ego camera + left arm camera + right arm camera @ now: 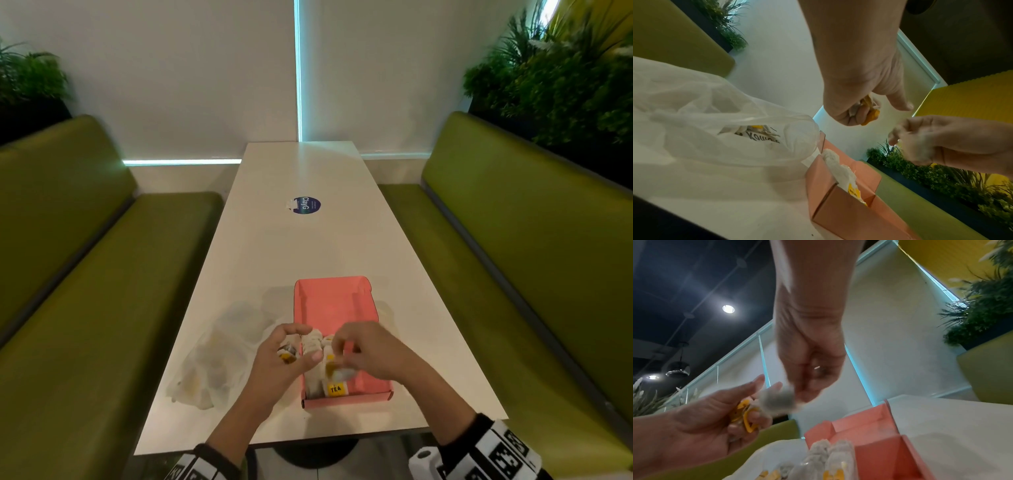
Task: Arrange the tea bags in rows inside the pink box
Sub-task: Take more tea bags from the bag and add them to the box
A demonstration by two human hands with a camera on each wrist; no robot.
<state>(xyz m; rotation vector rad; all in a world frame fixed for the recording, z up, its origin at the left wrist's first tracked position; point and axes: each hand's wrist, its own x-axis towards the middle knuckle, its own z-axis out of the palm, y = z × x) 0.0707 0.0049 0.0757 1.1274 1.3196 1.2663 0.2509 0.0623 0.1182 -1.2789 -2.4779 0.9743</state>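
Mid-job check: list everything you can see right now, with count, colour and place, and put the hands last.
pink box: one, pink, open, on the near part of the table.
tea bags in the box: rows, count unclear, white with yellow tags, at the box's near left.
plastic bag: one, clear white, on the table left of the box, more tea bags inside.
table: one, white, long, between the benches.
sticker: one, dark blue, round, mid table.
benches: two, green, either side.
plants: green, behind both benches.
left hand: holds several tea bags over the box's left edge.
right hand: pinches one tea bag above the box.
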